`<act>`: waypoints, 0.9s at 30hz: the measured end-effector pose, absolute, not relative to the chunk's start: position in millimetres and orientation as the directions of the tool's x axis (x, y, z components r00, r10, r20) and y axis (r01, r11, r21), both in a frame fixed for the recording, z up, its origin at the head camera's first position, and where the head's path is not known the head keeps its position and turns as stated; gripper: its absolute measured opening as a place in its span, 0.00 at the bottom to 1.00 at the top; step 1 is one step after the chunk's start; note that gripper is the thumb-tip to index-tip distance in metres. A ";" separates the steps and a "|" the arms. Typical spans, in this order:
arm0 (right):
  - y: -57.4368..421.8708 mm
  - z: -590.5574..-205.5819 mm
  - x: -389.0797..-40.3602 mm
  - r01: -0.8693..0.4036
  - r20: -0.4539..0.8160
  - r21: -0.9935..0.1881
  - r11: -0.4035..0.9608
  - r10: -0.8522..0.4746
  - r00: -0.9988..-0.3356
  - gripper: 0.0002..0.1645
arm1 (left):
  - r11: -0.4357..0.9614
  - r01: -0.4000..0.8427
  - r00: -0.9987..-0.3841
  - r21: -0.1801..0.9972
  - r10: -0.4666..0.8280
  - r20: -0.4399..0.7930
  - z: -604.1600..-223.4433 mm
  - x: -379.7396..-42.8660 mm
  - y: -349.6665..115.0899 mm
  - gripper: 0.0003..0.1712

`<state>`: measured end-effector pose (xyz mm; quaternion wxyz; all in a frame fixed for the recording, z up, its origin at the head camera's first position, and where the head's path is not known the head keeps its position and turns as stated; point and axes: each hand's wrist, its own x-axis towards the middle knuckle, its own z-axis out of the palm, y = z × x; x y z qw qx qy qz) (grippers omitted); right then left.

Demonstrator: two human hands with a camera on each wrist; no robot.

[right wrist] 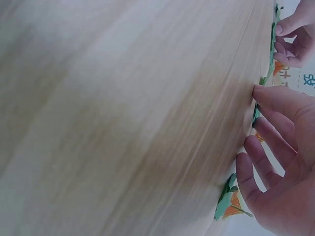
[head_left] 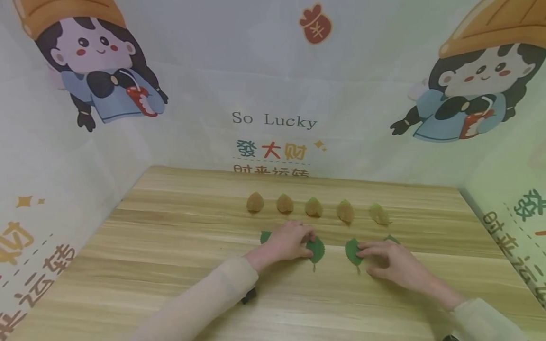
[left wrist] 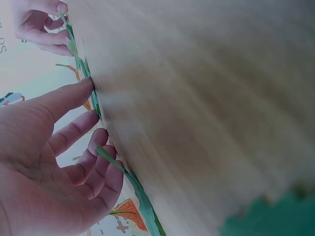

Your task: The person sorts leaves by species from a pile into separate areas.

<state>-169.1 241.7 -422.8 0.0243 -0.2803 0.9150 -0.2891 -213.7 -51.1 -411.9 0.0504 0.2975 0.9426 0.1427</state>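
In the head view my left hand (head_left: pixel 290 240) touches the left edge of a green leaf (head_left: pixel 316 250) lying on the wooden table. Its thumb and index finger are spread apart at the leaf in the left wrist view. My right hand (head_left: pixel 398 265) rests its fingertips on the right side of another green leaf (head_left: pixel 353 252), the thumb apart from them. Both leaves have their stems toward me. Another green leaf (head_left: pixel 265 236) is partly covered by my left hand, and one more leaf (head_left: pixel 392 239) shows behind my right hand.
Farther back, several yellow-brown leaves (head_left: pixel 313 207) with green tips lie in a row across the wood-grain table (head_left: pixel 192 227). Printed cloth (head_left: pixel 192 94) hangs behind the table and along both sides. A small black object (head_left: pixel 249 296) shows at my left sleeve.
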 end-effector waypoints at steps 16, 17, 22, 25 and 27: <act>243.3 -420.3 -170.6 -0.507 0.110 -0.524 0.684 -0.536 -0.837 0.19 | 0.785 0.531 -0.824 0.318 0.566 -0.020 -409.7 -213.2 -49.4 0.17; 242.8 -420.5 -170.7 -0.499 0.107 -0.532 0.684 -0.530 -0.841 0.19 | 0.785 0.532 -0.824 0.317 0.567 -0.020 -409.6 -213.1 -49.3 0.17; 236.4 -417.6 -170.2 -0.473 0.124 -0.587 0.657 -0.505 -0.854 0.18 | 0.776 0.547 -0.815 0.314 0.579 -0.010 -410.5 -213.5 -49.0 0.18; 226.8 -414.1 -170.7 -0.510 0.168 -0.583 0.633 -0.520 -0.838 0.18 | 0.776 0.538 -0.819 0.329 0.574 -0.015 -410.9 -213.9 -49.1 0.18; 218.3 -413.4 -171.9 -0.543 0.195 -0.567 0.620 -0.539 -0.819 0.19 | 0.776 0.534 -0.820 0.335 0.572 -0.017 -411.5 -214.3 -49.2 0.18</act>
